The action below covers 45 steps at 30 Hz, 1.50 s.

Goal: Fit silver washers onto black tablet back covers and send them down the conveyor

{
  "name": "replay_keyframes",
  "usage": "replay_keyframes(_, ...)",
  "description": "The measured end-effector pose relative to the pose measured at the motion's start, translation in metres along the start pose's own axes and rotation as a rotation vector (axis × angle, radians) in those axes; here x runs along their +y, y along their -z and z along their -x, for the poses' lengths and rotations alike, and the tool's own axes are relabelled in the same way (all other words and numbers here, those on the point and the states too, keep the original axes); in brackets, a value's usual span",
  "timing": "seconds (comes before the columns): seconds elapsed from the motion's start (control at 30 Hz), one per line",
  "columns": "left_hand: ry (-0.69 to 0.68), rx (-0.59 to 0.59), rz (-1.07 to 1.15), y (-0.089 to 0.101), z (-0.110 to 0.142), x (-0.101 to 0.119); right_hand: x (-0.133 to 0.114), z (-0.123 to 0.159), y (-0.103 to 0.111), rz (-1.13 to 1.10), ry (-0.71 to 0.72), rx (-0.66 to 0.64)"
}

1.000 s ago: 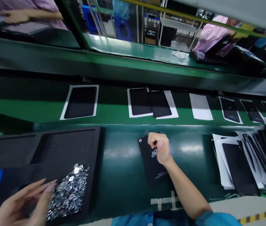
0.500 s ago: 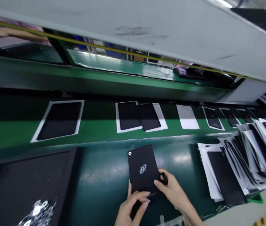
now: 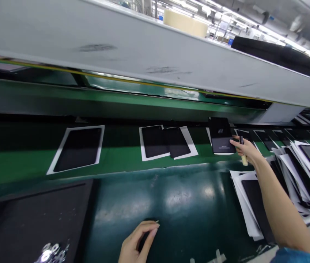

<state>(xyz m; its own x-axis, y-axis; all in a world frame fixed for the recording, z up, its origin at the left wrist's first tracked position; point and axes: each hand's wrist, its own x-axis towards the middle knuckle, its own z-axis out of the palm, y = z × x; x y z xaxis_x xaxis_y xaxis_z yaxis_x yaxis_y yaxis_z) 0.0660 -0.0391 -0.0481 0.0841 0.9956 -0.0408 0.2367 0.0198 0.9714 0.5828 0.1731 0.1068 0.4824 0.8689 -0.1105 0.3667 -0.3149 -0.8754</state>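
Observation:
A black tablet-sized back panel [image 3: 220, 136] with a small pale logo lies on a white sheet on the green conveyor belt [image 3: 116, 155]. My right hand [image 3: 244, 149] is at the panel's right edge, with its fingers touching it. That hand also grips a slim pen-like tool [image 3: 243, 155] with a dark top and pale lower end. My left hand [image 3: 140, 241] rests low on the dark green mat [image 3: 171, 208], well apart from the panel. Its fingers are curled around a dark patch, and I cannot tell whether it holds anything.
More black panels [image 3: 153, 141] lie on white sheets along the belt. A heap of sheets and panels [image 3: 253, 197] is at the right. Silver washers [image 3: 50, 254] lie on a black foam tray [image 3: 34, 219] at lower left. A grey rail [image 3: 116, 47] runs overhead.
The black panel has moved from the mat up onto a white sheet on the belt, with my right hand following it. My left hand has come away from the panel, and the view has tilted upward.

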Motion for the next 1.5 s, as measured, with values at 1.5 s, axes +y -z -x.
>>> replay_keyframes(1.5, -0.161, 0.055, -0.401, 0.049, -0.073, 0.023, -0.004, 0.187, -0.253, -0.491, 0.117, -0.937)
